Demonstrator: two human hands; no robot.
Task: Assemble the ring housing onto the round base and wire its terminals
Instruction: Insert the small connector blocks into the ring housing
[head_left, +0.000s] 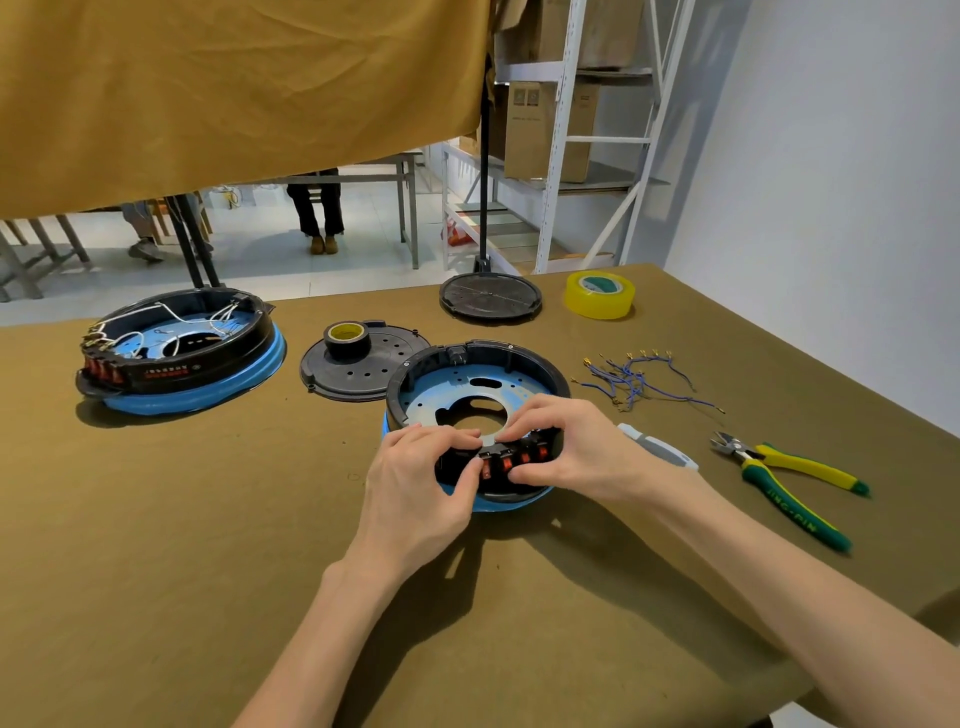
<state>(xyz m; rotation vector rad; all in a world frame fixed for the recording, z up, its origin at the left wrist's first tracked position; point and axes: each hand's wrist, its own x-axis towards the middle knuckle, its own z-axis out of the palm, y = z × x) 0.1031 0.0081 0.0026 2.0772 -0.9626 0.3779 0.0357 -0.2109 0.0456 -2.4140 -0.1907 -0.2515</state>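
Observation:
A black ring housing (524, 358) sits on a round blue base (511, 501) in the middle of the table, with a blue metal plate (452, 387) inside it. Several red rocker switches (514, 460) line the housing's near wall. My left hand (421, 480) grips the near-left rim, thumb by the switches. My right hand (569, 447) grips the near-right rim, fingers pinched over the switch row. A bundle of short blue wires with terminals (636, 382) lies to the right of the housing.
A wired second unit (176, 353) stands at the far left. A black cover with a black tape roll (347, 339) lies behind the housing, another black disc (491, 297) and yellow tape (599, 294) farther back. Green-yellow cutters (789, 480) and a white-grey tool (660, 449) lie on the right.

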